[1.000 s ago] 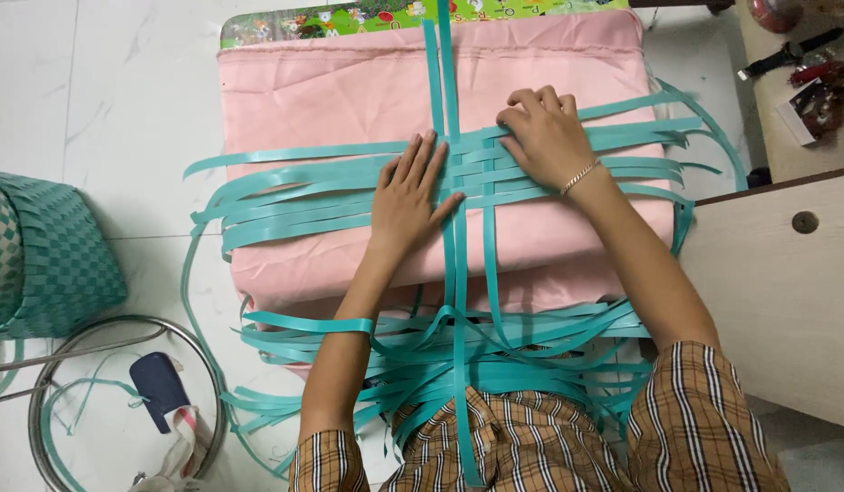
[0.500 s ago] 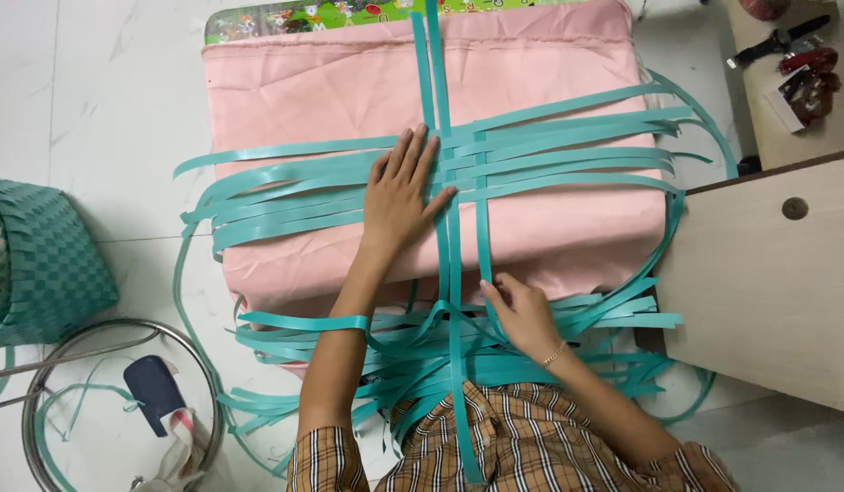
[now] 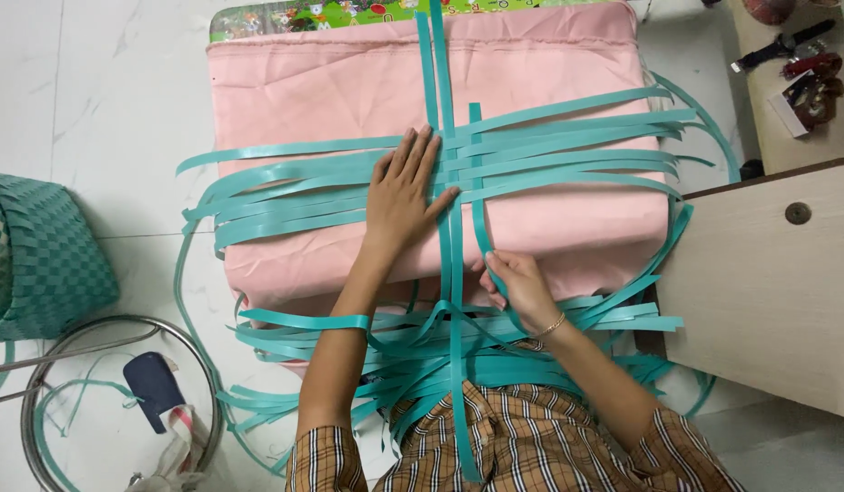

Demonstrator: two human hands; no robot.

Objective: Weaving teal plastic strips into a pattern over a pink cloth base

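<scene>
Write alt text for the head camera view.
A person's left hand presses flat on crossed teal plastic strips laid over a pink cushion, while the right hand pinches one vertical strip at the cushion's near edge. A woven teal basket sits at left.

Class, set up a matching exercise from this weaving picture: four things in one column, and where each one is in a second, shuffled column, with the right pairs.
1. left hand
2. right hand
3. woven teal basket
4. pink cushion

A. on the floor at the left edge
B. pinching an upright teal strip
C. under the teal strips
D. flat on the crossing strips

Pairs: 1-D, 2-B, 3-A, 4-C
</scene>
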